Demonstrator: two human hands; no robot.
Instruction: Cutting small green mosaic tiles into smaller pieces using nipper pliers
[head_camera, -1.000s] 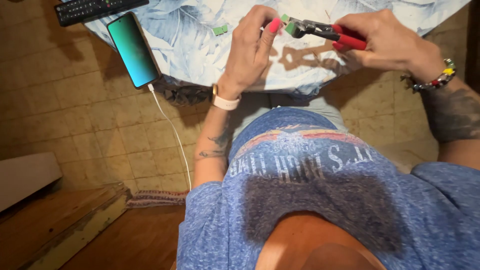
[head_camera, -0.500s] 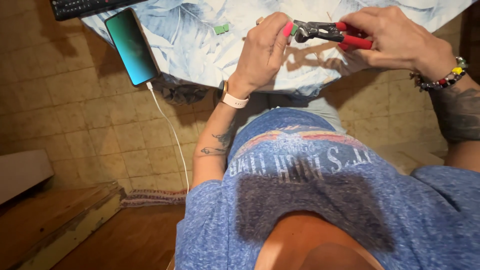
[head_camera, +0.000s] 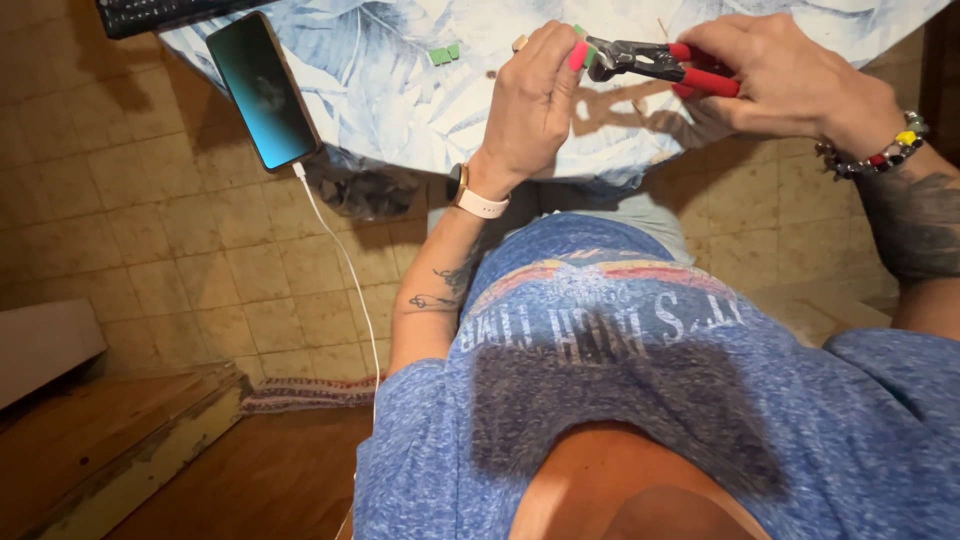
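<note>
- While the right hand (head_camera: 790, 75) wraps its fingers shut around the red grips, the pliers (head_camera: 655, 62) point left above the leaf-print tablecloth (head_camera: 400, 100).
- Left hand (head_camera: 535, 100) pinches a small green piece (head_camera: 580, 34) at the pliers' nose, fingertips closed on it.
- More green pieces (head_camera: 444, 54) lie on the cloth, just left.
- Phone (head_camera: 264, 90) with white cable (head_camera: 340, 270) overhangs the cloth's edge; a keyboard (head_camera: 160, 14) sits beyond.
</note>
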